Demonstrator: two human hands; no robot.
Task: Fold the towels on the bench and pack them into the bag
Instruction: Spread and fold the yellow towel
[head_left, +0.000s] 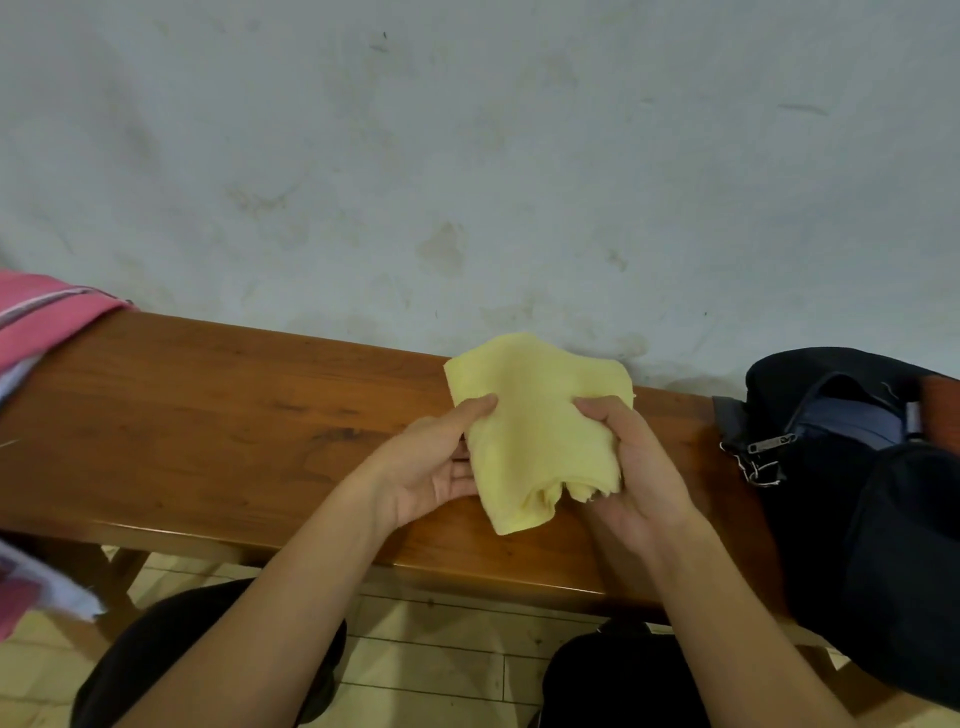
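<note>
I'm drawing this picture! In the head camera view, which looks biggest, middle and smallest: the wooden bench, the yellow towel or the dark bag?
1. Long brown wooden bench: largest.
2. Dark fabric bag: middle, though it is cut off by the frame edge.
3. Folded pale yellow towel, held in both hands: smallest.

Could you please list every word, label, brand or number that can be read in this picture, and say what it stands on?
None can be read.
The zipper pull on the dark bag carries a raised mark, too small and blurred to read.
The yellow towel, pink towel and bench show no text.
</note>
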